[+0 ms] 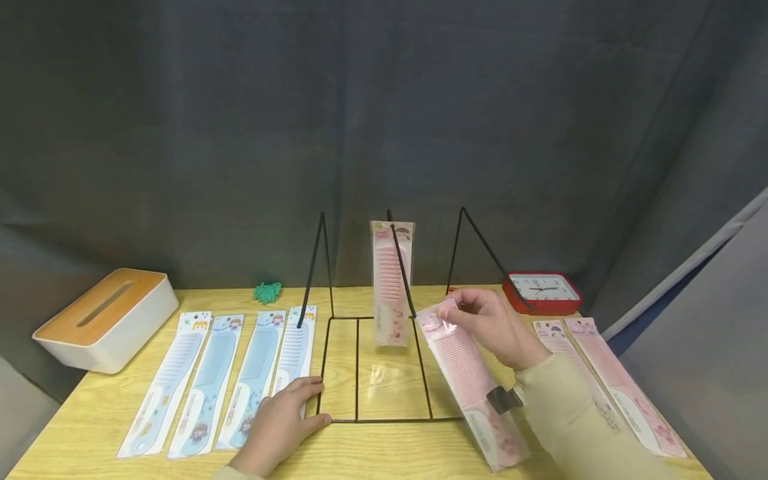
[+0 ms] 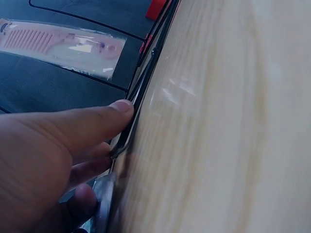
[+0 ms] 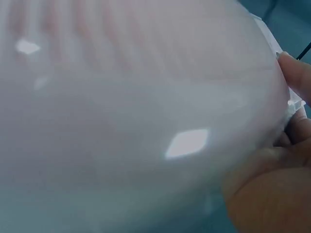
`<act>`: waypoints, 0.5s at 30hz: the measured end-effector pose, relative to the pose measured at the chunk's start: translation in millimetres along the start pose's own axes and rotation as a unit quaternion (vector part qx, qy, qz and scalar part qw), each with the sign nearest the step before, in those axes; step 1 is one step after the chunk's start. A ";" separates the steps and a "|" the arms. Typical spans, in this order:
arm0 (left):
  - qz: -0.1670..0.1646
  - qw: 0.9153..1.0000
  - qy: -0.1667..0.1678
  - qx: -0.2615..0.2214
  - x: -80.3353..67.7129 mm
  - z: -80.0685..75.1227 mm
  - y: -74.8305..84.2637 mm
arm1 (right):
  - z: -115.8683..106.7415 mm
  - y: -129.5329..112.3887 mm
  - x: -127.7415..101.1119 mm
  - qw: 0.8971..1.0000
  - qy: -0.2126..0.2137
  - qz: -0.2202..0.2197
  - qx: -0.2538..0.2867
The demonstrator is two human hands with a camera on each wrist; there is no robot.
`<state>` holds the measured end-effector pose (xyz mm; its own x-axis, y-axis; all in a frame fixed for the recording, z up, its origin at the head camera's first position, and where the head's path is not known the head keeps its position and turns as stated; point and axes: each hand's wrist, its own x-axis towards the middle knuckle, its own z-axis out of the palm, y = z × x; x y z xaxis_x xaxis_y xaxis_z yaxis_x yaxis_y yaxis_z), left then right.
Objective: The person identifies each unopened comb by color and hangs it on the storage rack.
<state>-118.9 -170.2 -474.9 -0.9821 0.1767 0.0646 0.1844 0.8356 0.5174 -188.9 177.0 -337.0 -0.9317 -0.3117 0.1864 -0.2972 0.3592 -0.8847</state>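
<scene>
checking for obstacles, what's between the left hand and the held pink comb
The head view shows the base of the black rack between the left hand and the held pink comb, with table visible through it.

Passable gap between left wire prong (image 1: 311,268) and hanging pink comb (image 1: 389,283)

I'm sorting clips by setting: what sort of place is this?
Probably a staged tabletop workspace, perhaps mimicking a shop display: a dark grey fabric curtain hangs behind a pale wood-grain table, where a black wire rack bears a packaged pink comb.
</scene>
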 end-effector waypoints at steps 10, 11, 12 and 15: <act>-0.005 1.000 -0.002 -0.004 0.5 -1.3 0.2 | 40.4 -87.5 -42.7 0.971 0.033 -0.225 0.074; -0.005 1.000 -0.003 -0.005 0.5 -1.4 0.2 | 41.5 -88.3 -42.1 0.972 0.045 -0.218 0.073; -0.005 1.000 -0.004 -0.005 0.4 -1.7 0.1 | 42.2 -88.1 -41.1 0.974 0.055 -0.208 0.070; -0.001 1.000 -0.006 -0.004 0.0 -1.7 0.3 | 43.2 -83.5 -35.9 0.981 0.076 -0.168 0.062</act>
<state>-118.9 -170.8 -473.3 -0.9822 0.1802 0.0534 0.1812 0.8318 0.5247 -121.6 120.2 -288.3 -0.8090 -0.2564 0.5290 -0.5735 0.1470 -0.8059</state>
